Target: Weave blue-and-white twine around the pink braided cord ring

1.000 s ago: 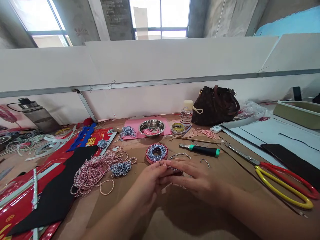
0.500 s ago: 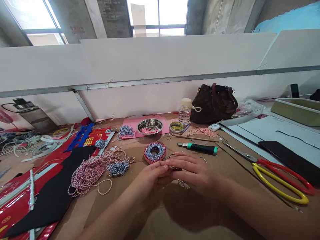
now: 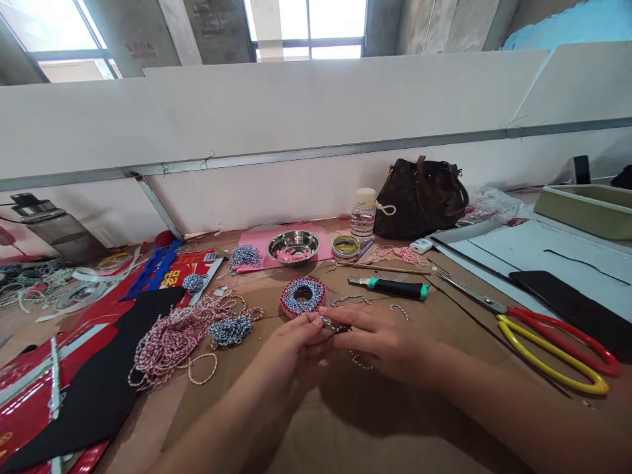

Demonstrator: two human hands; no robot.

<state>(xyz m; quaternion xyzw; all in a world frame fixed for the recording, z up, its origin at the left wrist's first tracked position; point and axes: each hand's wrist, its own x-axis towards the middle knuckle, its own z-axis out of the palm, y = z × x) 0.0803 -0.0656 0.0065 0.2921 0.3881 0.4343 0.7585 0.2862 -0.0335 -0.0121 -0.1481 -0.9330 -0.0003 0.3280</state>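
Observation:
My left hand (image 3: 296,339) pinches a dark and white twisted cord (image 3: 336,324) between thumb and fingers, low in the middle. Against it, my right hand (image 3: 378,336) has its fingers closed on the same cord, partly hiding it. Loose lengths of this cord come out above and below the right hand. Just behind the fingertips lies a ring wound in red and blue-white cord (image 3: 303,297). Left of the hands are a pink-white cord pile (image 3: 170,342) and a blue-white bundle (image 3: 230,330).
Behind the ring stand a metal bowl (image 3: 293,247), a tape roll (image 3: 345,247), a jar (image 3: 363,214) and a dark handbag (image 3: 419,201). A green-black cutter (image 3: 390,288) and large scissors (image 3: 548,342) lie right. Red packaging and black sheet (image 3: 99,382) cover the left.
The right hand's fingers have shifted slightly, and more of the cord shows between the hands. The whole view has moved a little.

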